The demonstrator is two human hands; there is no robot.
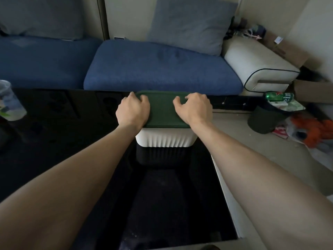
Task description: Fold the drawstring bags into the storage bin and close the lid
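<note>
A white ribbed storage bin (164,139) stands at the far edge of a glossy black table (63,141). A dark green lid (163,109) lies flat on top of the bin. My left hand (133,111) rests on the lid's left end, fingers curled down over it. My right hand (193,108) rests on the lid's right end in the same way. Both hands press on the lid from above. No drawstring bag is visible; the bin's inside is hidden by the lid.
A blue sofa (158,69) with grey cushions runs behind the table. A clear plastic cup (10,101) stands at the table's left. On the floor to the right is a dark waste bin (264,120) with a green can (278,97) and clutter.
</note>
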